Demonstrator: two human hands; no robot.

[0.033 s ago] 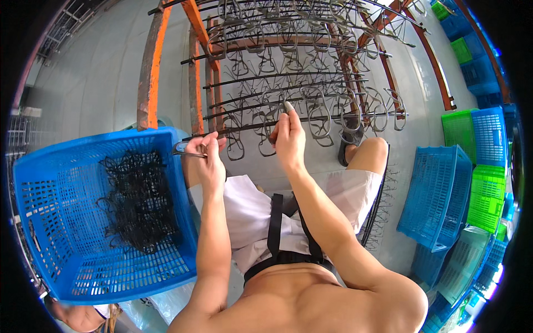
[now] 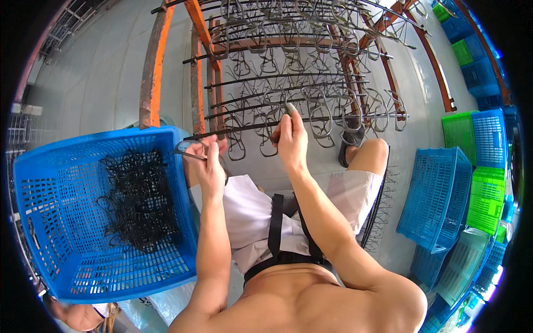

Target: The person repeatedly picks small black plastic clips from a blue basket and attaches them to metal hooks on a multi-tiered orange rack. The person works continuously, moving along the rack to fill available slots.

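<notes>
Thin curved frame (image 2: pixel 190 155) in fingers (image 2: pixel 213 154), latticed basket (image 2: pixel 105 137)

Basket (image 2: pixel 186 211) at 8 o'clock: blue, slotted lattice; heap (image 2: pixel 141 205) within: black; looped piece (image 2: pixel 191 155) at 9: dark grey; rack post (image 2: pixel 154 66) at 10–11: orange, dark scuffs; hanging loops (image 2: pixel 322 136) at 2: grey; crates (image 2: pixel 430 194) at 3: blue, bright green, gridded; shorts (image 2: pixel 244 205) at 7: white.

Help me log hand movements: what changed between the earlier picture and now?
The left hand has dipped slightly, and the dark frame it holds seems more tilted. Nothing was visibly grasped or released. The right hand, orange rack, blue basket and dark pile look unchanged.
</notes>
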